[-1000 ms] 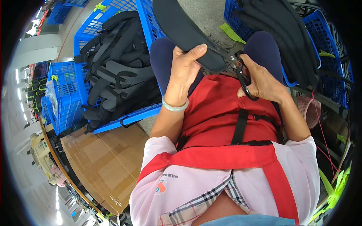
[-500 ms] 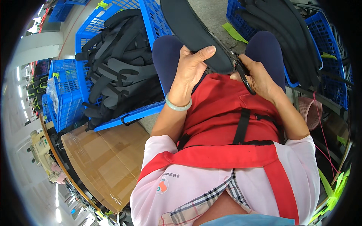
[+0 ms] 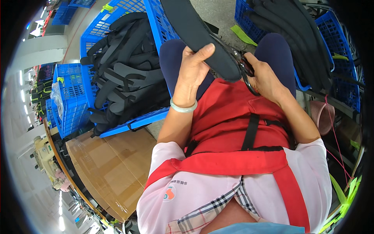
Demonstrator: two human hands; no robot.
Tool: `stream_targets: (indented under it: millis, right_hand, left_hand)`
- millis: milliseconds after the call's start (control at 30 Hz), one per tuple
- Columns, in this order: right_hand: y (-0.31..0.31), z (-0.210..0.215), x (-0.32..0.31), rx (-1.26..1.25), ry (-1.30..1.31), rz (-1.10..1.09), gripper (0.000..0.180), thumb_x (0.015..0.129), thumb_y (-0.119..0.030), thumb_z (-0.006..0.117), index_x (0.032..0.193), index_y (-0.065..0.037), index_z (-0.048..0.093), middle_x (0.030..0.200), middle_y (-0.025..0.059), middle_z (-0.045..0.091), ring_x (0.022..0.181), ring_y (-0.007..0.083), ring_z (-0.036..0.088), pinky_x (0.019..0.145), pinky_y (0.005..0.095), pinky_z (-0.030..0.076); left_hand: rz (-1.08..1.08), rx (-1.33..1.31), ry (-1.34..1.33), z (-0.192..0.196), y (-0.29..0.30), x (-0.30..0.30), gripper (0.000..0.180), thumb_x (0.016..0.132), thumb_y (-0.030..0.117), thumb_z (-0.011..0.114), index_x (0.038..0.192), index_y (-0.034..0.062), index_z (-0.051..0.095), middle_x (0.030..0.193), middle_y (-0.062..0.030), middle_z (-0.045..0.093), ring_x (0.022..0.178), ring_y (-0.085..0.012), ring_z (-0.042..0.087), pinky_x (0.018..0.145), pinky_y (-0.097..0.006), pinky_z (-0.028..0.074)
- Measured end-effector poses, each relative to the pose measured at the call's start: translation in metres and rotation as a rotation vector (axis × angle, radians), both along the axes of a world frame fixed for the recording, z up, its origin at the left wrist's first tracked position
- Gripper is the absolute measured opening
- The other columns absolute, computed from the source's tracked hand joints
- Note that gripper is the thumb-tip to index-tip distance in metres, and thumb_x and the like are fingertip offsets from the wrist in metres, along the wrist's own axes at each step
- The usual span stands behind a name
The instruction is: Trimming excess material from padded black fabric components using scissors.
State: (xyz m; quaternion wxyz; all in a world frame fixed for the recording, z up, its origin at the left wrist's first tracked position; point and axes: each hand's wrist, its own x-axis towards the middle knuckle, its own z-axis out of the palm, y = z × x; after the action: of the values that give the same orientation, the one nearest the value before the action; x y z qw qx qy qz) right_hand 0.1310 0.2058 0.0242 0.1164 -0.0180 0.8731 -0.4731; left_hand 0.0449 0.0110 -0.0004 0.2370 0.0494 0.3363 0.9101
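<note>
Blue crate [image 3: 154, 23], dark padded pieces [image 3: 136, 74] heaped inside, grey floor [image 3: 220, 15] beside.

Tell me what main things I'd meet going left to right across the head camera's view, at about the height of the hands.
Blue crate with clear plastic → heap of dark padded pieces → left hand → black padded strip → black-handled scissors → right hand → pile of long black pads → far-right blue crate

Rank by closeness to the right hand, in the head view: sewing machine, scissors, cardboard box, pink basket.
1. Scissors, held in the right hand.
2. Pink basket, to its right.
3. Cardboard box, lower left.
4. Sewing machine, far left.
</note>
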Motion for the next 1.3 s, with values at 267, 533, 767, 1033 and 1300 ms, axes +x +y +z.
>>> stream_targets:
  millis: [267, 533, 767, 1033, 1300]
  right_hand:
    - [-0.002, 0.005, 0.0, 0.029, 0.093, 0.006, 0.04, 0.082, -0.015, 0.069, 0.106, 0.0, 0.041, 0.082, 0.0239, 0.059, 0.082, 0.0472, 0.056, 0.068, 0.0461, 0.045]
    - [0.001, -0.009, -0.002, 0.116, 0.021, 0.009, 0.036, 0.083, -0.01, 0.066, 0.104, 0.0, 0.04, 0.084, 0.0262, 0.059, 0.084, 0.048, 0.056, 0.067, 0.0481, 0.044]
    - [0.004, 0.008, 0.003, 0.017, 0.033, 0.057, 0.051, 0.076, -0.02, 0.076, 0.106, -0.003, 0.039, 0.085, 0.0219, 0.059, 0.083, 0.0457, 0.057, 0.071, 0.0458, 0.045]
    - [0.004, -0.013, -0.001, 0.076, 0.113, 0.054, 0.042, 0.081, -0.013, 0.069, 0.108, -0.002, 0.039, 0.084, 0.0259, 0.058, 0.085, 0.0476, 0.056, 0.07, 0.0469, 0.044]
    - [0.003, -0.013, 0.0, -0.02, 0.071, 0.071, 0.041, 0.083, -0.013, 0.069, 0.108, -0.002, 0.038, 0.079, 0.0259, 0.057, 0.082, 0.0485, 0.055, 0.067, 0.0458, 0.045]
  left_hand:
    - [0.022, -0.014, 0.015, -0.001, 0.001, -0.001, 0.015, 0.081, -0.004, 0.07, 0.093, 0.0053, 0.068, 0.09, -0.0058, 0.069, 0.083, -0.0174, 0.067, 0.079, -0.032, 0.055]
    - [0.024, -0.018, -0.016, -0.004, 0.004, -0.001, 0.017, 0.08, -0.004, 0.07, 0.094, 0.0051, 0.068, 0.09, -0.0055, 0.069, 0.083, -0.0168, 0.066, 0.078, -0.032, 0.055]
    - [0.029, 0.007, -0.029, 0.0, 0.0, 0.0, 0.016, 0.081, -0.003, 0.07, 0.095, 0.0047, 0.068, 0.091, -0.0062, 0.069, 0.083, -0.0173, 0.066, 0.079, -0.032, 0.055]
    - [-0.025, -0.015, -0.027, 0.0, 0.006, 0.004, 0.015, 0.082, -0.001, 0.07, 0.095, 0.0037, 0.067, 0.09, -0.0068, 0.069, 0.083, -0.0185, 0.067, 0.079, -0.033, 0.056]
    - [-0.065, 0.003, -0.01, -0.014, -0.001, 0.0, 0.022, 0.082, 0.0, 0.069, 0.103, 0.0044, 0.065, 0.101, -0.0082, 0.068, 0.096, -0.0234, 0.065, 0.09, -0.039, 0.052]
